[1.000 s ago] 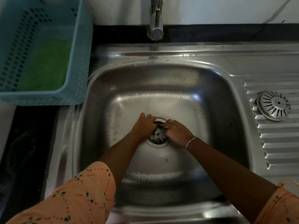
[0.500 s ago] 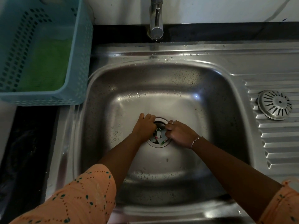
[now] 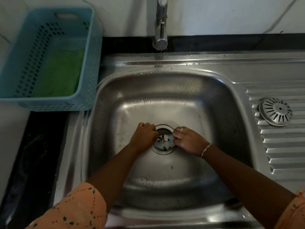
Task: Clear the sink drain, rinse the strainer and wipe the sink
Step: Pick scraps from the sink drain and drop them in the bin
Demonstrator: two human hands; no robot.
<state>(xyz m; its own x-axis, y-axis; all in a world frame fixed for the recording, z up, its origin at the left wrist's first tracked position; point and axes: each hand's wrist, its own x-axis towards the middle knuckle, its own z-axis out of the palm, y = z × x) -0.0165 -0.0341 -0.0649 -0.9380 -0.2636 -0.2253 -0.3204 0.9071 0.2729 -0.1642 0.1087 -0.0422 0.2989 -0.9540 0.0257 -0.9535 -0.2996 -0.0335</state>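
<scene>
Drain-clearing seemed barely begun: curled left hand (image 3: 143, 138) (hold unclear) and right hand (image 3: 188, 142) pinching coloured paper scraps (image 3: 165, 141) worked the mid-basin round drain (image 3: 163, 152); slotted round steel strainer (image 3: 275, 111) lay on the right drainboard (image 3: 283, 146), rinsing and wiping seemingly left.

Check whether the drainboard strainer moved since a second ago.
No. The strainer stays on the upper ridges of the drainboard, right of the sink basin.

Left hand (image 3: 143, 138) covers its fingers' tips; tap (image 3: 160, 22) is cropped above

R hand (image 3: 188, 141) pinches scraps (image 3: 165, 142) in drain (image 3: 162, 153), L hand (image 3: 144, 138) curled beside; strainer (image 3: 275, 111) on drainboard (image 3: 283, 146).
</scene>
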